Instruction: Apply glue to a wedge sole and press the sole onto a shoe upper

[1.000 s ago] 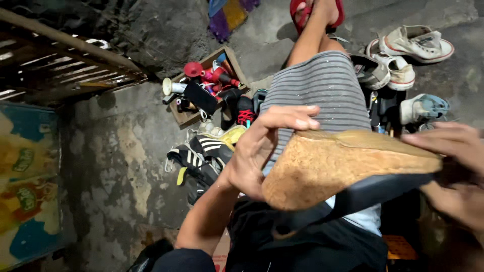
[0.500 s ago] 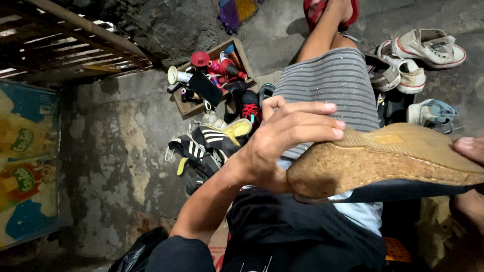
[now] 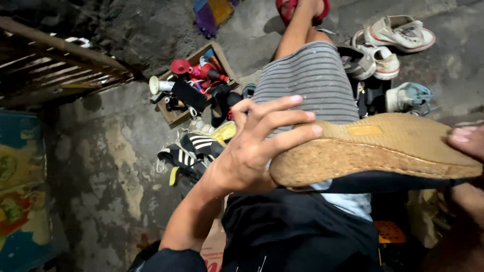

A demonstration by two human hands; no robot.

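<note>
- Now we hold a shoe (image 3: pixel 383 151) sole-up at right of centre, its long axis running left to right across the frame.
- Our left hand (image 3: pixel 252 151) grips its left end, fingers spread over the tan sole.
- Our right hand (image 3: pixel 466 146) pinches the right end.

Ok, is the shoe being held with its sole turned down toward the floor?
No: the shoe shows its tan sole facing up at the camera, with the left hand gripping one end and the right hand the other.
</note>
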